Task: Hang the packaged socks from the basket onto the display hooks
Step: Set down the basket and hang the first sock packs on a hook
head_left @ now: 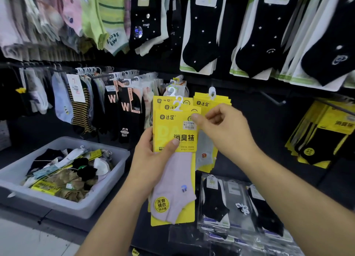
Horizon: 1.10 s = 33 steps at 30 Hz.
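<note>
Dark shop wall (pixel 255 125), hung with rows of socks, fills the background, with a grey basket (pixel 107 186) of loose sock packs standing at lower left. At centre, a person holds a small fan of yellow sock packs (pixel 172 125) up before the wall, just beside matching hung packs (pixel 203 104). The left hand (pixel 151 159) grips the bundle's left edge, thumb across the card. The right hand (pixel 224 129) pinches its upper right corner.

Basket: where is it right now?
Head view, lower left: the grey basket sits below the hanging socks, left of the left hand holding yellow sock packs.
</note>
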Motion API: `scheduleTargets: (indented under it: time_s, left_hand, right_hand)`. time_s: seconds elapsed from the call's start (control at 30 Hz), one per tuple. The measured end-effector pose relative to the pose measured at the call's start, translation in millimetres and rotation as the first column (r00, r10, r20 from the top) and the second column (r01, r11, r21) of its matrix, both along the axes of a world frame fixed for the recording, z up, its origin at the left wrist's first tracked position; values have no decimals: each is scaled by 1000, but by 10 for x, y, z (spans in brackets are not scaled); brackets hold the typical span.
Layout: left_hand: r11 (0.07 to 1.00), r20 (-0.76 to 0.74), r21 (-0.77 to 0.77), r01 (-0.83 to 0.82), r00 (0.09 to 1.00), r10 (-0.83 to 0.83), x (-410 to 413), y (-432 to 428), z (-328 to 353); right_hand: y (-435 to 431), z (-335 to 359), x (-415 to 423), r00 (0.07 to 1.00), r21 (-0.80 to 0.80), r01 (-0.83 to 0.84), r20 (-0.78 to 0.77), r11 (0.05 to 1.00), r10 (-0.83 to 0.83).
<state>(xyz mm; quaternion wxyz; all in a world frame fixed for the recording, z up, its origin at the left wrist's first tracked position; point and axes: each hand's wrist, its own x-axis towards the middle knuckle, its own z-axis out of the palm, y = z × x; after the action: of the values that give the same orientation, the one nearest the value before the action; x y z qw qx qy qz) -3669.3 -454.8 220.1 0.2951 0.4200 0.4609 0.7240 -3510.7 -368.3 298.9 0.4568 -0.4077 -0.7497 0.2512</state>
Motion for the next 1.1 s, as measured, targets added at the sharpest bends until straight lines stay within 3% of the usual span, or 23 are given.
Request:
scheduleTargets:
  time_s: [0.1, 0.4, 0.6, 0.87, 1.1]
  left_hand:
    - [999, 16, 28, 32, 999, -32, 57, 4, 3]
    - [990, 148, 43, 138, 979, -143, 69, -1, -11]
    - [993, 149, 27, 114, 982, -116, 75, 20, -41]
    - [996, -50, -2, -94, 994, 94, -80, 49, -114]
    - [987, -78, -19, -162, 984, 161, -155, 27, -100]
  right_hand:
    - [-24, -77, -46, 998, -147, -58, -11, 987, 57]
    - [8, -125, 52, 922, -385, -300, -351, 872, 163]
    - [91, -167, 111, 928, -352, -236, -358, 906, 103]
    - [245, -91, 249, 923, -221, 1, -374, 975, -86]
    - [324, -25, 191, 952, -144, 77, -282, 986, -116]
